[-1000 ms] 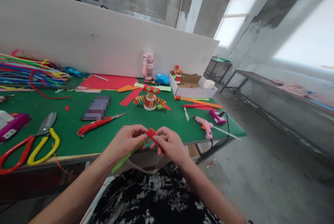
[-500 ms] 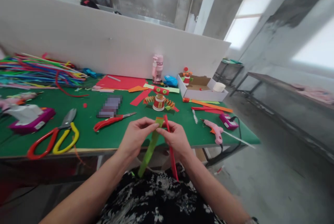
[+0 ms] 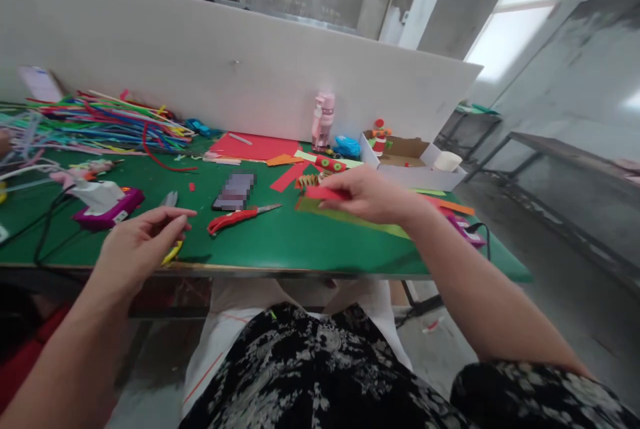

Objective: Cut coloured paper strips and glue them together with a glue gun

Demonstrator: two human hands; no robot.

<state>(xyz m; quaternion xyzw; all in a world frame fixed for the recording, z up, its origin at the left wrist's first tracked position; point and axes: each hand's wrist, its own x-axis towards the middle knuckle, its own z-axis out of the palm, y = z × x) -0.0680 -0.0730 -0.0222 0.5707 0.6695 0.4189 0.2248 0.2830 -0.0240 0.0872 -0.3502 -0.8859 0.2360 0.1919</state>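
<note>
My left hand [image 3: 143,242] hovers over the scissors, its fingers apart with nothing visible between them. It hides most of the scissors; part of the yellow handle [image 3: 173,253] and the blade tip [image 3: 171,199] show around it. On the right, my right hand [image 3: 373,195] pinches a red paper strip [image 3: 325,193] together with a green paper strip [image 3: 385,226], which trails rightward just over the table. Behind these strips is a paper figure [image 3: 330,164] with a red head, green eyes and folded arms, partly covered by the hand.
A red-handled pointed cutting tool [image 3: 240,217] lies by a phone [image 3: 235,191]. Coloured pipe cleaners [image 3: 120,122] heap at back left. A purple box [image 3: 110,207] sits nearer. At the back stand a pink bottle [image 3: 323,121] and a white box [image 3: 425,179]. Another person's hand [image 3: 4,142] shows far left.
My hands have parted. The left let go of the strips and moved left to the scissors; the right carried both strips forward over the table. The view shifted left.
</note>
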